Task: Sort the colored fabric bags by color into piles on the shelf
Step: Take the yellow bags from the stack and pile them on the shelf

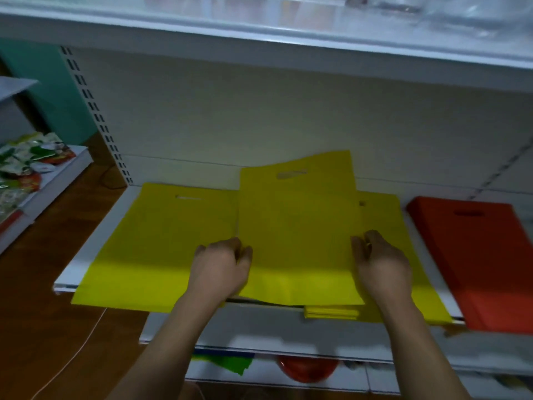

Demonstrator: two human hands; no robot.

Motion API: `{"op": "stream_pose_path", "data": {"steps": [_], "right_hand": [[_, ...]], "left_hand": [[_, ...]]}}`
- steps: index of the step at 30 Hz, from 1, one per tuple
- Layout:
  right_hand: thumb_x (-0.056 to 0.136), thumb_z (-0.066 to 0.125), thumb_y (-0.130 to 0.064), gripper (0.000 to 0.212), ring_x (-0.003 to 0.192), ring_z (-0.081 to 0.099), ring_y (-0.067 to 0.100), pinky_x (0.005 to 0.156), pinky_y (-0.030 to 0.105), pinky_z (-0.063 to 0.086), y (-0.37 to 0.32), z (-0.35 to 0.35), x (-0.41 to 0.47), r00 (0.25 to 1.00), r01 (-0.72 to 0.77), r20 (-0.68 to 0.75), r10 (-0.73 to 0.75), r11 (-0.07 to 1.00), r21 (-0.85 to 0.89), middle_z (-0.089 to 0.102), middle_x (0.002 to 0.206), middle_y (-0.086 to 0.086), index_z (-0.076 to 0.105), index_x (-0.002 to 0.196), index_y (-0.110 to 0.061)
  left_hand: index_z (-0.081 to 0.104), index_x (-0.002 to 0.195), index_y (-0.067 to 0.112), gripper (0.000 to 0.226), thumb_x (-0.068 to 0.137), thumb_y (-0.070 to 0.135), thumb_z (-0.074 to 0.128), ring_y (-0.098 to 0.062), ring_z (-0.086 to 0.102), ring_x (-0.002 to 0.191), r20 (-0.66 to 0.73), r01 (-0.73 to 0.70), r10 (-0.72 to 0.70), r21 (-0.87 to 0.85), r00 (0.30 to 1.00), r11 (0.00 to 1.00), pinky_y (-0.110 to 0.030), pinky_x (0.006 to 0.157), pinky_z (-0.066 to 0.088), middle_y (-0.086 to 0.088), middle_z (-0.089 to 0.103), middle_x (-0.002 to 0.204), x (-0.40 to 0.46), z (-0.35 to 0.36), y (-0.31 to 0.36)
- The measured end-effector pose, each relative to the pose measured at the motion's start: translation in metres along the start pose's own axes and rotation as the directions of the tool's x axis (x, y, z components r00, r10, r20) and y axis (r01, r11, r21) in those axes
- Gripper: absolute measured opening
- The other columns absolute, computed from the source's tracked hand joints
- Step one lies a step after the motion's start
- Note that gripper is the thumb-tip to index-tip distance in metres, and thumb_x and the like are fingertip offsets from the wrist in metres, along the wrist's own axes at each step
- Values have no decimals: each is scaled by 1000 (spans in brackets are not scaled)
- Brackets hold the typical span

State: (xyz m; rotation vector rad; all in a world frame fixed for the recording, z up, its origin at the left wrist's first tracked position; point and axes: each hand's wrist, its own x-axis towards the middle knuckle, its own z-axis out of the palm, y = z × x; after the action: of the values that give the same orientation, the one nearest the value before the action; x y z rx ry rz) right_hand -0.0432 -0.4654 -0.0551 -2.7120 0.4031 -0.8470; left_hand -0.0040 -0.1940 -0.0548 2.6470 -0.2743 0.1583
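A yellow fabric bag with a cut-out handle lies on top of other yellow bags in the middle of the white shelf, its top edge leaning on the back panel. My left hand grips its left edge and my right hand grips its right edge. Under it, another yellow bag spreads to the left, and more yellow fabric shows to the right. A pile of orange-red bags lies at the right end of the shelf.
An upper shelf overhangs the work area. On the lower shelf lie green fabric and a red round thing. To the left is a wooden floor and a low shelf with printed packets.
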Motion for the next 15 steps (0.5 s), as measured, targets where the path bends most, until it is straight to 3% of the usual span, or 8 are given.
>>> {"op": "stream_pose_path", "data": {"steps": [4,7,8,11,13,15], "right_hand": [[83,53,-33,33,50,57,40,44,31,39,73,-10,3,998,-35,42,39,995,-96,54,54,21,50,63,-7],[80,54,-29,31,47,55,39,45,29,34,112,-12,3,997,-54,53,60,991,-120,52,54,21,50,62,-4],[80,52,-30,32,49,55,39,45,30,34,123,-10,3,994,-71,69,79,991,-117,52,56,21,51,63,-3],[82,46,-36,40,61,56,39,49,34,41,146,0,-1,977,-119,158,145,980,-161,57,69,22,58,70,0],[87,45,-40,47,68,58,40,53,36,44,153,3,-1,968,-131,193,162,978,-164,60,78,23,62,75,2],[87,49,-36,42,59,59,40,49,34,45,155,2,0,977,-116,169,131,988,-98,59,70,23,61,70,1]], "left_hand": [[48,76,20,34,93,46,33,-33,61,90,100,-104,89,155,991,982,-33,77,38,-13,67,89,5,42,58],[56,71,12,38,86,40,37,-34,63,73,123,-139,117,192,985,971,-34,69,32,-15,65,76,3,72,85],[60,75,10,41,86,41,37,-33,64,73,116,-134,109,234,987,963,-34,69,31,-15,66,77,1,76,93],[59,105,12,49,97,53,31,-27,62,98,186,-26,-55,406,981,913,-34,85,38,-9,66,106,-4,82,105],[56,108,13,51,98,55,30,-27,61,101,159,41,-124,444,980,895,-35,88,38,-9,65,110,-6,79,108],[58,105,13,48,99,51,28,-28,62,99,147,24,-103,459,984,888,-35,87,39,-10,67,108,-7,81,112]]}}
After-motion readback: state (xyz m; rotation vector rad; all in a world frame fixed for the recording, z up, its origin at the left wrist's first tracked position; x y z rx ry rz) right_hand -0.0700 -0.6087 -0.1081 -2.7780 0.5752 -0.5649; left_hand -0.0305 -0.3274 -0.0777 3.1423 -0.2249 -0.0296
